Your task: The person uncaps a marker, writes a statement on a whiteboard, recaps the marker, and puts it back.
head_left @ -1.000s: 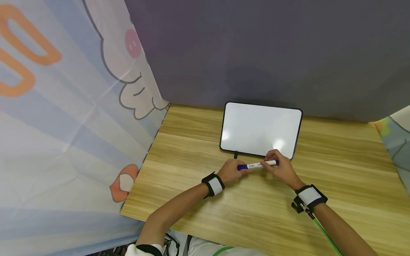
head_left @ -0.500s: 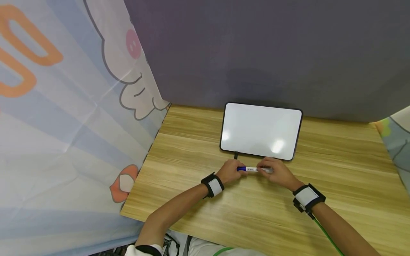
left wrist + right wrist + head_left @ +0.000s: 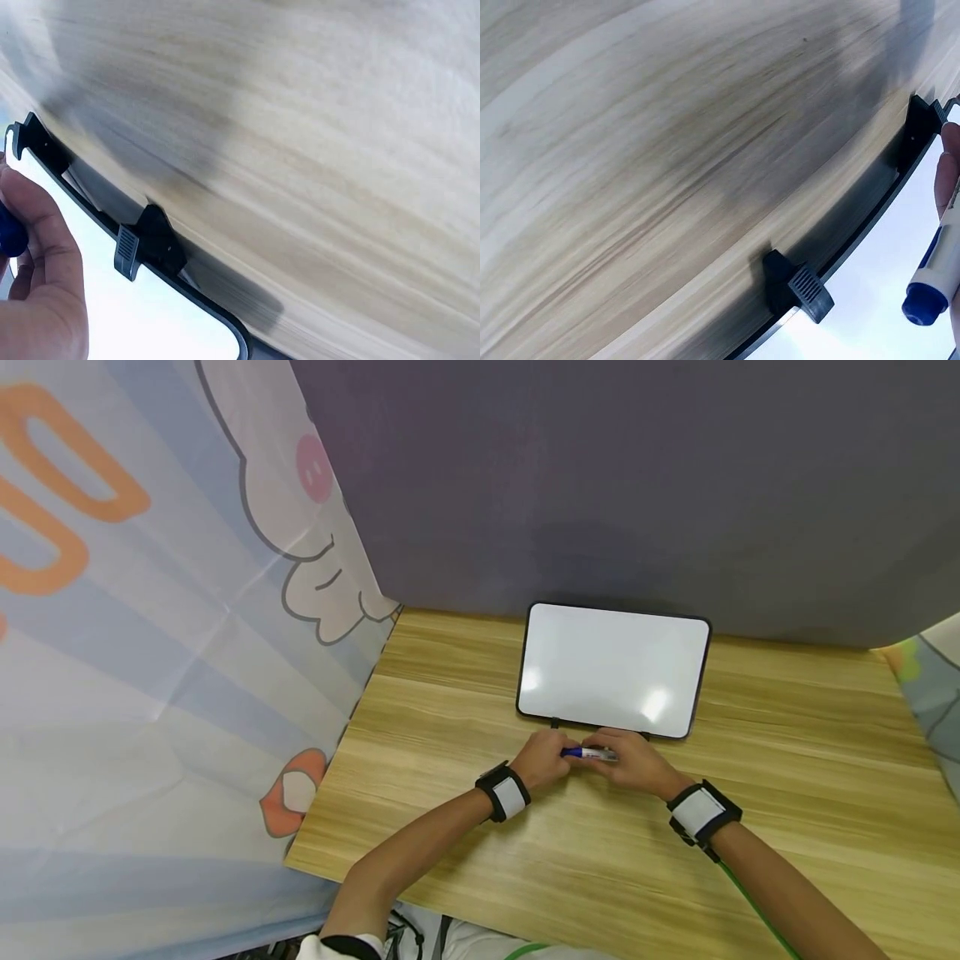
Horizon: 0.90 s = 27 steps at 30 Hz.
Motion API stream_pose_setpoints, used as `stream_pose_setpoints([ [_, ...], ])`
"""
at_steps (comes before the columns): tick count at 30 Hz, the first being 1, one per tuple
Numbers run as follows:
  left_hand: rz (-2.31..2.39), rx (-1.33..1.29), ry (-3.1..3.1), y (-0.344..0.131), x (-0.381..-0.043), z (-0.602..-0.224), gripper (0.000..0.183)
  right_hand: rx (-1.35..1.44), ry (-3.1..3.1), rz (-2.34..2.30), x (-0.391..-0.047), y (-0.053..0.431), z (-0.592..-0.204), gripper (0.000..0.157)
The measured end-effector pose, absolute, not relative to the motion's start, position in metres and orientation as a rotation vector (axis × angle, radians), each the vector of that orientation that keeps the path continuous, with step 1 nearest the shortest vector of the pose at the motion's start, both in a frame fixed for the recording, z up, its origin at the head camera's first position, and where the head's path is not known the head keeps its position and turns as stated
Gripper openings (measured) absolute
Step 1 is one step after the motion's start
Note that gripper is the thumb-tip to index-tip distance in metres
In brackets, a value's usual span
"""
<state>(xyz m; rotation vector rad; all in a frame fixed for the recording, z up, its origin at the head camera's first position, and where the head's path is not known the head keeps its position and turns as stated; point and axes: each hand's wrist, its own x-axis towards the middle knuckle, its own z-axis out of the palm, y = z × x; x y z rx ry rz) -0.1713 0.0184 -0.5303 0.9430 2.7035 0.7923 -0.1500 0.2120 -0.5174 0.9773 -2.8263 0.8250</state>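
A whiteboard marker (image 3: 597, 754) with a white barrel and a blue cap lies level between the two hands, just in front of the whiteboard (image 3: 615, 668). My left hand (image 3: 542, 758) pinches its blue cap end; in the left wrist view that blue cap (image 3: 10, 234) shows between thumb and fingers. My right hand (image 3: 630, 762) grips the white barrel from the other side, its fingertips close to the left hand's. The barrel's blue-tipped tail (image 3: 924, 302) sticks out in the right wrist view. Part of the marker is hidden by the fingers.
The black-framed whiteboard leans on a wooden table (image 3: 450, 685) before a dark grey partition (image 3: 600, 485). Black stand feet (image 3: 157, 238) jut from its lower edge. A printed curtain (image 3: 187, 693) hangs at the left. A green cable (image 3: 757, 906) trails from the right wristband.
The right hand has moved left along the marker, up to the left hand, and its fingers cover more of the barrel. The left hand has stayed nearly in place.
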Motion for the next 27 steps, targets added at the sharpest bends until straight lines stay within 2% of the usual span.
stream_pose_setpoints([
  [18, 0.785, 0.914, 2.764, 0.011, -0.174, -0.528, 0.031, 0.956, -2.921, 0.897, -0.162, 0.199, -0.520, 0.024],
  [27, 0.724, 0.966, 2.815, 0.007, -0.177, -0.529, 0.007, 0.990, -2.967, 0.866, -0.166, 0.191, -0.516, 0.022],
])
